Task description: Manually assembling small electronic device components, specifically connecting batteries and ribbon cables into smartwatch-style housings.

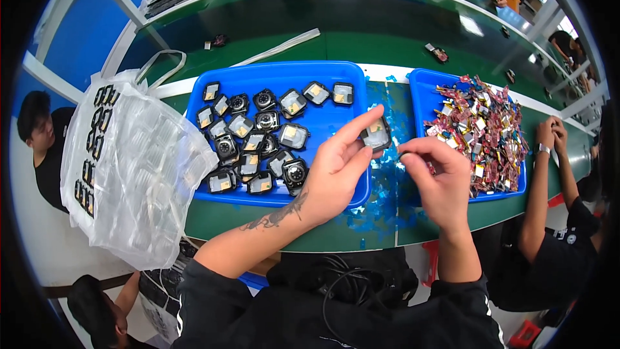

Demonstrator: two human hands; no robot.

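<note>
Head view: the left hand (336, 171) pinches a small black square case (376, 136) between thumb and forefinger, holding it above the gap between two blue trays on a green bench (290, 39). The case is tilted, its glassy face turned up and toward the person; it is near square, so no long axis can be told. The right hand (439, 181) has its thumb and forefinger pressed together just right of the case; whether they nip a film at its edge is too small to tell. The left tray (342, 113) holds about twenty-four like cases, lying flat in loose rows at its left and middle, some face up, some back up; its right part under the hands is bare. The right tray (423, 97) carries a heap of small red, yellow and white parts, too many and too tangled to count. Blue film scraps (381, 210) litter the bench between and before the trays, uncounted. One clear plastic bag (135, 168) of stacked clear holders sits at the bench's left end, with dark cases showing through along its left side. Another person's two hands (552, 132), clasped, rest at the right bench edge.
</note>
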